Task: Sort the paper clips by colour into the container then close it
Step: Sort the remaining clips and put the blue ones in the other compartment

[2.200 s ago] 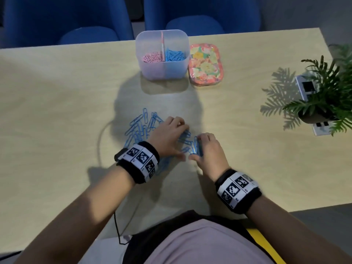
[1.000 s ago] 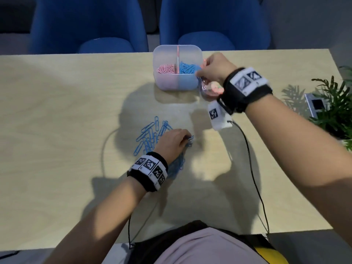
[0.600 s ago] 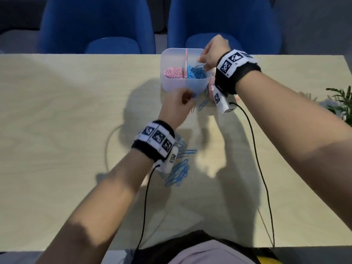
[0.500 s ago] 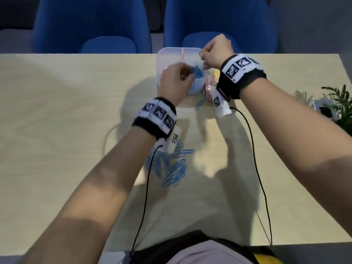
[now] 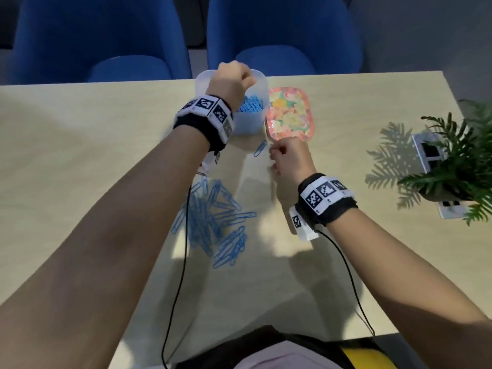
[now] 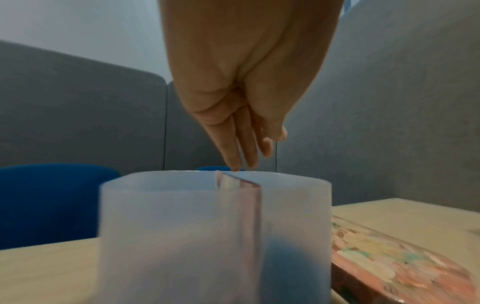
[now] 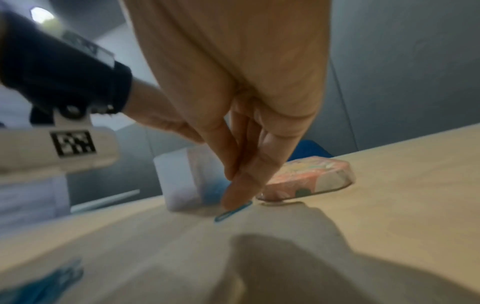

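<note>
The translucent container (image 5: 250,123) stands at the table's far edge, with blue clips (image 5: 251,105) in its right compartment. My left hand (image 5: 239,78) hovers over it. In the left wrist view its fingers (image 6: 246,156) point straight down above the pink divider (image 6: 249,205) and hold nothing. A pile of blue paper clips (image 5: 213,222) lies mid-table. One stray blue clip (image 5: 260,149) lies just in front of the container. My right hand (image 5: 274,153) reaches to it, and a straight fingertip (image 7: 233,195) touches the stray clip (image 7: 233,211).
The floral lid (image 5: 290,113) lies flat just right of the container. A potted plant (image 5: 458,166) stands at the right edge beside a white tagged block. Blue chairs stand behind the table. Wrist cables trail over the pile and the near edge.
My left hand left the pile and rose over the container's blue side. My right hand came back from the container down to the stray clip, which dropped in front of the container.
</note>
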Demonstrator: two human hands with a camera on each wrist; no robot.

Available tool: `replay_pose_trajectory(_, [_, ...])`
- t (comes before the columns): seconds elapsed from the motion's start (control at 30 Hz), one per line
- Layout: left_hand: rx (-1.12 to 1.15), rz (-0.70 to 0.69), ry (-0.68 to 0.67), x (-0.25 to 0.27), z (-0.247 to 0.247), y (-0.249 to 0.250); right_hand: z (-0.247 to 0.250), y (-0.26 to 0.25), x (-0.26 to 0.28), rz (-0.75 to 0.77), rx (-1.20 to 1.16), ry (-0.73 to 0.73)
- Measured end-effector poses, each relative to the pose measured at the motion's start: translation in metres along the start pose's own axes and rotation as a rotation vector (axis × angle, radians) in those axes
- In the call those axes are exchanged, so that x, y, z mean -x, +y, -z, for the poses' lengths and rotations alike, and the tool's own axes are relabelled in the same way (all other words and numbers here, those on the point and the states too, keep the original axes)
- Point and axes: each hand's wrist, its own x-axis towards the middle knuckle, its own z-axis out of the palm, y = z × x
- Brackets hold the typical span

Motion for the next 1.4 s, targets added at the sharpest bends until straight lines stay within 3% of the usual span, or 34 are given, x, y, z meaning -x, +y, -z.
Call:
replay_pose_trajectory(0.1, [0.095, -0.084, 0.172, 0.035, 0.011, -0.029, -0.009, 0.0, -0.002, 0.016, 0.17, -0.001])
replay_pose_trajectory(0.17, [0.091, -0.038, 0.208, 0.069, 0.011, -0.059, -0.015, -0.002, -0.003, 0.09, 0.322, -0.03])
replay_pose_trajectory(0.37, [-0.157, 0.247, -0.021, 0.173, -0.01, -0.146, -0.046, 0.0, -0.002, 0.304, 0.688, -0.115])
replay_pose_trajectory(0.47, [-0.133, 0.226, -0.056, 0.202, -0.019, -0.159, -0.057, -0.008, 0.008, 0.454, 0.782, -0.232])
replay_pose_trajectory(0.6, [-0.043, 0.157, -0.105, 0.213, -0.034, -0.137, -0.078, -0.01, 0.034, 0.682, 0.767, -0.344])
replay_pose_trajectory(0.7, [0.01, 0.11, -0.128, 0.216, -0.037, -0.126, -0.076, -0.009, 0.043, 0.541, 0.597, -0.336])
replay_pose_trajectory(0.77, [0.068, 0.186, -0.09, 0.22, -0.026, -0.131, -0.072, -0.011, 0.043, 0.393, 0.464, -0.248])
replay_pose_trajectory(0.87, [0.002, 0.261, -0.186, 0.223, -0.009, -0.137, -0.078, -0.022, 0.043, 0.285, 0.545, -0.263])
replay_pose_trajectory(1.0, [-0.173, 0.22, -0.382, 0.228, -0.011, -0.13, -0.095, -0.036, 0.054, 0.368, 0.639, -0.342])
replay_pose_trajectory(1.23, [-0.156, 0.071, -0.276, 0.221, -0.025, -0.121, -0.104, -0.022, 0.076, 0.507, 0.606, -0.338])
replay_pose_trajectory(1.4, [-0.202, -0.013, -0.251, 0.212, -0.035, -0.11, -0.096, -0.012, 0.08, 0.458, 0.562, -0.326])
